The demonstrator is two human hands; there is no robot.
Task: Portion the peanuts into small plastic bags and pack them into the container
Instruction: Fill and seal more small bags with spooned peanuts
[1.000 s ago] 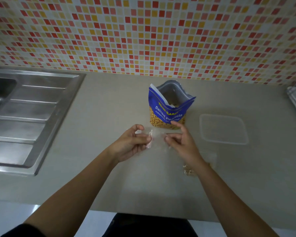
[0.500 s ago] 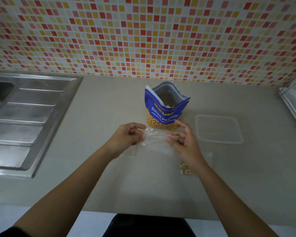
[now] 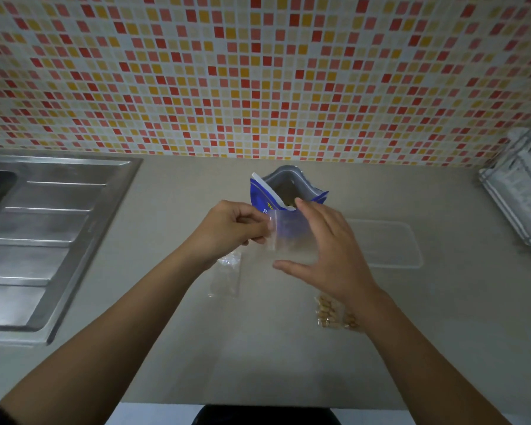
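On my feed the left hand (image 3: 230, 228) is curled, its thumb and fingertips pinching the left edge of an empty small plastic bag (image 3: 292, 237) that hangs upright above the surface (image 3: 258, 348). The right hand (image 3: 328, 250) is spread against the bag's other side, with the fingers straight, the index tip up near the top corner and the thumb stretched along the lower edge; I cannot tell how firmly it bears on the plastic. Just behind both hands stands the blue peanut bag (image 3: 284, 191), its mouth gaping toward me and its lower half hidden by the small bag and my fingers. Below the left wrist a few clear spare bags (image 3: 226, 271) lie flat. Near the right wrist I see a filled bag (image 3: 328, 311) of peanuts lying on the surface, partly covered by the forearm. To the right of the right hand, apart from it, sits the clear container (image 3: 383, 243), nothing visible in it. Farther out, the steel sink (image 3: 52, 228) and its drainboard fill the left, a wire rack (image 3: 521, 191) juts in at the right edge, and the tiled wall (image 3: 258, 72) runs behind.
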